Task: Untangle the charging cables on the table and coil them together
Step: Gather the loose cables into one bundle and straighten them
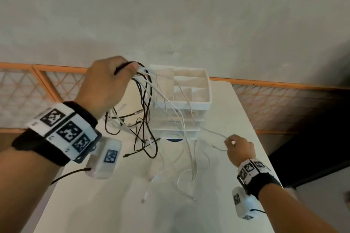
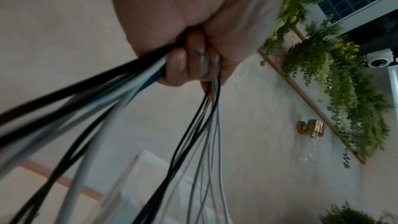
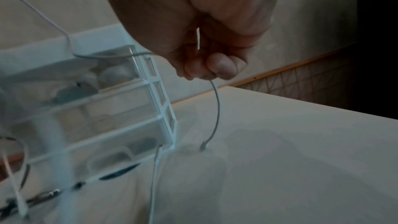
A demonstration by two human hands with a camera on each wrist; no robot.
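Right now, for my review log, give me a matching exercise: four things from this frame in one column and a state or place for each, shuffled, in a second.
Things:
1. left hand
2. right hand
3. drawer organiser
4. black cables

States or places:
A. stands at the table's far edge
B. pinches one thin white cable, low over the table
C. hang from the raised fist
D. raised, grips a bundle of black and white cables

Pairs: 1-D, 2-B, 3-A, 4-C

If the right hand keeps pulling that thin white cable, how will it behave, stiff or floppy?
Probably floppy: below the right hand the white cable droops in a soft curve. It looks light, its plug barely on the table. It may snag, since it runs into the bundle in the left hand.
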